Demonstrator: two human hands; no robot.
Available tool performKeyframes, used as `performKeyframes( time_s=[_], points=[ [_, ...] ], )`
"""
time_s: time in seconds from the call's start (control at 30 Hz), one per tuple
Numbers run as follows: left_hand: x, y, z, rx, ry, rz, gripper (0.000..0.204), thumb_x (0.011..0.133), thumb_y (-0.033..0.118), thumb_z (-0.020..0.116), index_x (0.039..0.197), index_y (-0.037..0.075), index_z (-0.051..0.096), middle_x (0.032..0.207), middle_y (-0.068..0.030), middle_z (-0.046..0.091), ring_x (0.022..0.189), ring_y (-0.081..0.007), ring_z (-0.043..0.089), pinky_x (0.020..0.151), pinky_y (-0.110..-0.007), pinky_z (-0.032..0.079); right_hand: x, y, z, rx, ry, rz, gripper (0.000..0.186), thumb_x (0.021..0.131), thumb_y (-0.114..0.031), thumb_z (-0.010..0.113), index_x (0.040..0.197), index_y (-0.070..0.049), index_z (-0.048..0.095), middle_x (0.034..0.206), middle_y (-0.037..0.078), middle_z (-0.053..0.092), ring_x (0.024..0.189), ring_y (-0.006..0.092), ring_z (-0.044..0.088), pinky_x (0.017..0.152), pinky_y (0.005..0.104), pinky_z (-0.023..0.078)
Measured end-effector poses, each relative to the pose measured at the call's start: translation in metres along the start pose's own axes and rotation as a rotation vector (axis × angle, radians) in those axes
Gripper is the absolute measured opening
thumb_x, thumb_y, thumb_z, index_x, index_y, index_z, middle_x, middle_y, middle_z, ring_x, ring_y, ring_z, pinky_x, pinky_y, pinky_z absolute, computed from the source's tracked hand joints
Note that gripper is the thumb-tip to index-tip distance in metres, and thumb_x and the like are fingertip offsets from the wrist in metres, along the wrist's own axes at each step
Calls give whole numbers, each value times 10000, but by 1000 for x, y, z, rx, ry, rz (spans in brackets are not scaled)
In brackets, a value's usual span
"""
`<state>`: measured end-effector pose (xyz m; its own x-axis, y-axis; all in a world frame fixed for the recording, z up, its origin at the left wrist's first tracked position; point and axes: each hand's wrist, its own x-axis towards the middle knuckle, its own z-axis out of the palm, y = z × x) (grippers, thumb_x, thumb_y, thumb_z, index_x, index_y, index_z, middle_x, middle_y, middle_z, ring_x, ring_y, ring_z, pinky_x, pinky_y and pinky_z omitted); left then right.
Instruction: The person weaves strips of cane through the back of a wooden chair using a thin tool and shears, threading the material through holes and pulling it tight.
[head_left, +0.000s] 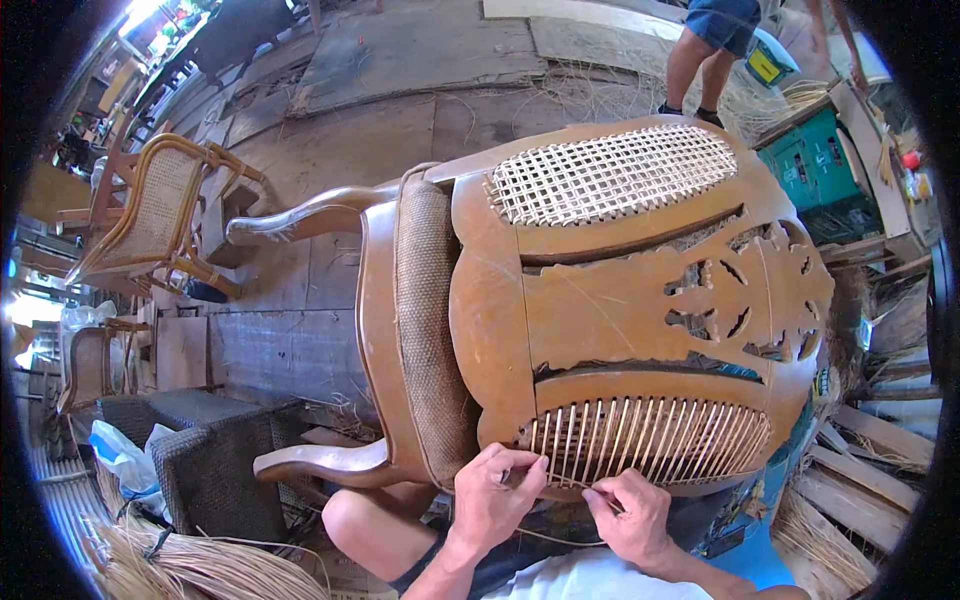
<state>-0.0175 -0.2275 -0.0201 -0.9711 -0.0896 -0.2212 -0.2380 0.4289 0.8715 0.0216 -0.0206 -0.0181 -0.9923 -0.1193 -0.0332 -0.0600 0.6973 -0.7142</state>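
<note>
A carved brown wooden chair (600, 315) lies before me, its legs toward the left. In its near oval opening, pale cane strands (640, 440) run in parallel rows; the far oval cane panel (615, 175) is woven in an open grid. My left hand (495, 495) is closed in a pinch at the near panel's left end, and what its fingers hold is too small to make out. Further right along the same edge, my right hand (635, 510) pinches a thin cane strand. A loose strand (560, 540) curves below the hands. A woven seat pad (425, 310) fills the seat.
At lower left lies a tied bundle of cane (200, 565), near a dark woven armchair (215, 460). A cane-backed rattan chair (160, 200) stands at far left. Another person's legs (697, 65) show at the back. Green crates (815, 170) and wooden boards (860, 480) line the right.
</note>
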Motion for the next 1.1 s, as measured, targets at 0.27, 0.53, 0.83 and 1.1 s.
performKeyframes(
  time_s=[0.27, 0.53, 0.83, 1.1],
  points=[
    [-10, -5, 3, 14, 44, 58, 134, 856, 122, 810, 887, -2, 767, 772, -98, 722, 708, -142, 690, 673, -294, 546, -15, -6, 4, -30, 103, -31, 170, 791, -107, 844, 829, -85, 679, 729, 67, 630, 599, 261, 659, 532, 386, 510],
    [-9, -21, 6, 9, 66, 45, 199, 858, 190, 791, 897, -5, 781, 780, -144, 741, 719, -185, 712, 707, -332, 567, -22, 2, 23, -58, 186, -75, 161, 827, -111, 808, 834, -64, 655, 762, 94, 630, 661, 294, 660, 600, 413, 510],
    [14, -24, -23, -90, -5, 74, 477, 1004, 463, 668, 910, 12, 790, 730, -27, 730, 698, -96, 585, 692, -289, 480, -17, 7, 28, -109, 260, -152, 146, 869, -167, 784, 859, -98, 656, 830, 50, 675, 724, 281, 695, 635, 405, 536],
    [-11, -64, -37, -161, 152, 7, 358, 963, 356, 721, 1014, 8, 788, 813, -17, 744, 674, -67, 587, 621, -273, 484, -25, 15, 32, -79, 275, -141, 155, 871, -204, 784, 858, -120, 654, 827, 47, 660, 734, 283, 684, 638, 419, 526]
  ],
)
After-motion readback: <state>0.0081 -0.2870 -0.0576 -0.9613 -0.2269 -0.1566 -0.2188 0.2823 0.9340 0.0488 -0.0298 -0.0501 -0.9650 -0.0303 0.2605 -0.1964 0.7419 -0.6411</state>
